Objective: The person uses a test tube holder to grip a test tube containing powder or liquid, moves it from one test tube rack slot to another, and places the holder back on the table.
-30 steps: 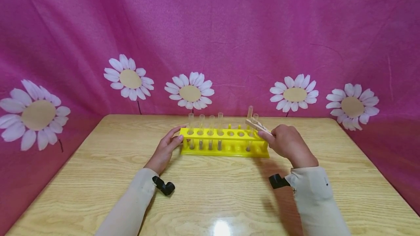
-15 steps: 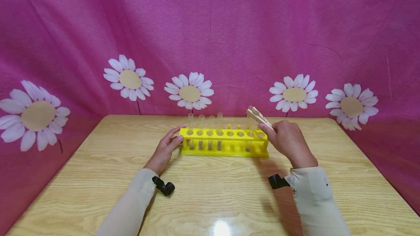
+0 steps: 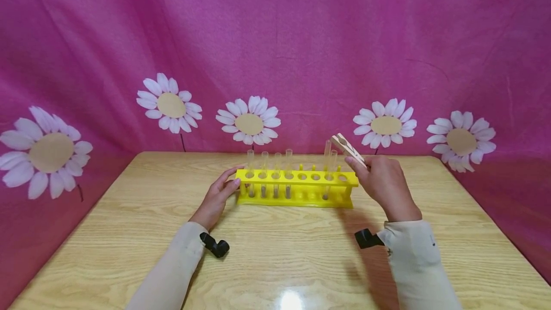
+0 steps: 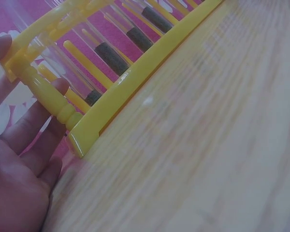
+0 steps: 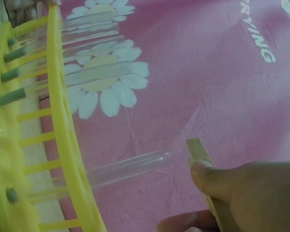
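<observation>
In the head view a yellow test tube rack (image 3: 297,202) stands on the table. Several clear test tubes (image 3: 289,158) with dark material at the bottom fill its left holes. Toward its right end, two tube tops (image 3: 333,158) show close together. My left hand (image 3: 216,200) grips the rack's left end, thumb at the top bar and fingers behind the end post (image 4: 46,92). With my right hand (image 3: 385,183) I hold a wooden test tube holder (image 3: 349,148), like a large clothespin. Its tip is apart from the nearby tube (image 5: 130,166) in the right wrist view.
Yellow pegs (image 3: 301,167) stick up behind the rack. A wood-grain table (image 3: 267,257) extends in front of it. Pink cloth (image 3: 318,51) printed with daisies hangs behind and at both sides.
My right hand has raised the test tube holder and drawn it right, off the tubes at the rack's right end. My left hand stays in place on the rack.
</observation>
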